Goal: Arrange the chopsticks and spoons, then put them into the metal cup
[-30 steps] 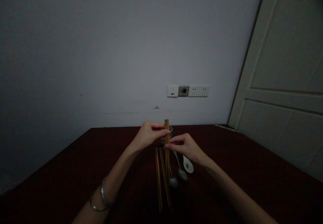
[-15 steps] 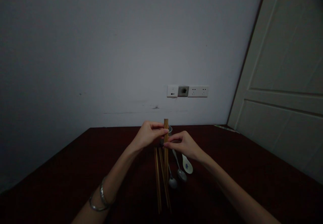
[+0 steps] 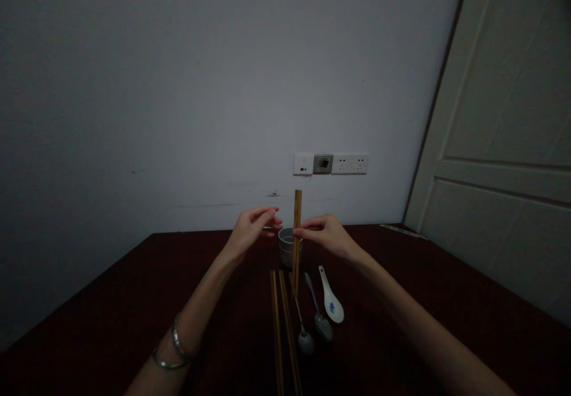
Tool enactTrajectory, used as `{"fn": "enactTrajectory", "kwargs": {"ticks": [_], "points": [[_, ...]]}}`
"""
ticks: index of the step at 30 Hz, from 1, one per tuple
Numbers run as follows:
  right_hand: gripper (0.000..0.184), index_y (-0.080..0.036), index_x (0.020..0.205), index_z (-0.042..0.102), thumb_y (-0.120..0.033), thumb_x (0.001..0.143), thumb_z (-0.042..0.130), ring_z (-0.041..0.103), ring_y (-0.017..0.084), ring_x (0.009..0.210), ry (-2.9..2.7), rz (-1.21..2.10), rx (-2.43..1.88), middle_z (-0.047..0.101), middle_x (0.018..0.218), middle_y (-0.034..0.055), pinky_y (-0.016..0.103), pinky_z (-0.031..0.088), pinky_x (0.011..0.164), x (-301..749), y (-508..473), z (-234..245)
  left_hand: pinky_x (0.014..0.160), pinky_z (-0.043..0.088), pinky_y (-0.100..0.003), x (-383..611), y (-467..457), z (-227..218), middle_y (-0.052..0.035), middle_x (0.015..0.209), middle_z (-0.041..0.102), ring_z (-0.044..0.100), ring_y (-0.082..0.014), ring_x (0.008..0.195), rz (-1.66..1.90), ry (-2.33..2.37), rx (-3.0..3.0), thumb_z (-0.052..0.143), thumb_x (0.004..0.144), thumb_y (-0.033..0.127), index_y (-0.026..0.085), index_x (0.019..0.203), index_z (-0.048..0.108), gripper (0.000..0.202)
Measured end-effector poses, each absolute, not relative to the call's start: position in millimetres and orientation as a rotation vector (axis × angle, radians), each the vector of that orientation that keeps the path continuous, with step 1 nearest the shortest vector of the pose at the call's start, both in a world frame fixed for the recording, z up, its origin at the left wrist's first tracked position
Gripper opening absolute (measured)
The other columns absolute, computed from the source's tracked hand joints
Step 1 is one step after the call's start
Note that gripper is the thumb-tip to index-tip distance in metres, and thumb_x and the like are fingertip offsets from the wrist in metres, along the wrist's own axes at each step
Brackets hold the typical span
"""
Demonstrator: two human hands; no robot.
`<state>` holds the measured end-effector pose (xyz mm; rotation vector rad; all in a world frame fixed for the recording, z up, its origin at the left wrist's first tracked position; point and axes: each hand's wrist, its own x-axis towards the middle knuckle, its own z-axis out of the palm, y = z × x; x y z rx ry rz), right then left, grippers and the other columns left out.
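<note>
A pair of wooden chopsticks stands upright in my right hand, pinched between thumb and fingers. Just behind them is a grey metal cup, partly covered by the chopsticks. My left hand hovers at the cup's left with its fingers apart and nothing in them. Two more pairs of chopsticks lie lengthwise on the table below the cup. To their right are a small metal spoon, a larger metal spoon and a white ceramic spoon with a blue mark.
The dark red table runs back to a grey wall. Sockets and a switch plate are set in the wall. A pale panelled door rises along the right side. A flat strip lies near the back right edge.
My left hand has let go of the chopsticks and moved left. My right hand has lifted them, and the metal cup shows more fully.
</note>
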<state>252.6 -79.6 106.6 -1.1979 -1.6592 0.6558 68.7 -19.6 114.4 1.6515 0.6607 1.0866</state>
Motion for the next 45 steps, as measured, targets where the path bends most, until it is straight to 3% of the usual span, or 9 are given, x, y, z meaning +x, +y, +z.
{"fn": "enactTrajectory", "kwargs": {"ticks": [11,19,29,34,40,45], "points": [[0.029,-0.007,0.078,0.069,-0.033,0.066,0.062,0.058,0.015,0.068,-1.576,0.428,-1.209,0.068,0.077,0.0109,0.024,0.045,0.059,286.9,24.2,153.9,0.042,0.042,-0.018,70.2,112.3,-4.9,-0.0022,0.059,0.059,0.057,-0.0105,0.048,0.904,1.051,1.588,0.042,0.081,0.033,0.011,0.089,0.054,0.026],[0.025,-0.009,0.074,0.069,-0.032,0.066,0.061,0.058,0.014,0.064,-1.620,0.457,-1.339,0.068,0.073,0.0091,0.022,0.043,0.055,294.8,72.7,126.7,0.039,0.037,-0.018,67.2,126.7,-55.7,-0.0004,0.053,0.056,0.054,-0.0094,0.041,0.820,1.052,1.571,0.044,0.080,0.041,0.010,0.083,0.055,0.033],[0.020,-0.010,0.072,0.068,-0.028,0.066,0.063,0.059,0.013,0.065,-1.485,0.704,-1.375,0.068,0.073,0.0081,0.020,0.044,0.054,293.5,85.2,62.7,0.039,0.036,-0.018,65.9,125.5,-70.6,0.0010,0.046,0.053,0.048,-0.0079,0.037,0.915,1.017,1.630,0.046,0.079,0.041,0.011,0.070,0.058,0.034],[0.018,-0.011,0.072,0.068,-0.027,0.067,0.063,0.058,0.011,0.063,-1.454,0.761,-1.385,0.068,0.073,0.0073,0.018,0.043,0.052,291.5,82.9,48.2,0.039,0.035,-0.018,66.4,123.8,-69.6,0.0013,0.045,0.052,0.048,-0.0080,0.036,0.913,1.015,1.637,0.046,0.078,0.038,0.011,0.066,0.056,0.032],[0.023,-0.010,0.070,0.068,-0.032,0.064,0.065,0.050,0.007,0.047,-1.478,0.812,-1.386,0.067,0.067,0.0050,0.018,0.038,0.045,290.9,87.6,36.3,0.039,0.035,-0.018,66.4,124.5,-69.6,0.0019,0.044,0.052,0.048,-0.0075,0.036,0.900,1.037,1.653,0.044,0.080,0.035,0.011,0.066,0.056,0.031],[0.025,-0.010,0.070,0.069,-0.034,0.062,0.067,0.054,0.009,0.053,-1.478,0.818,-1.362,0.067,0.068,0.0065,0.019,0.040,0.049,293.3,90.7,29.5,0.039,0.036,-0.018,66.5,128.1,-73.0,0.0015,0.045,0.052,0.048,-0.0075,0.037,0.886,1.044,1.649,0.043,0.081,0.033,0.011,0.066,0.057,0.030]]}}
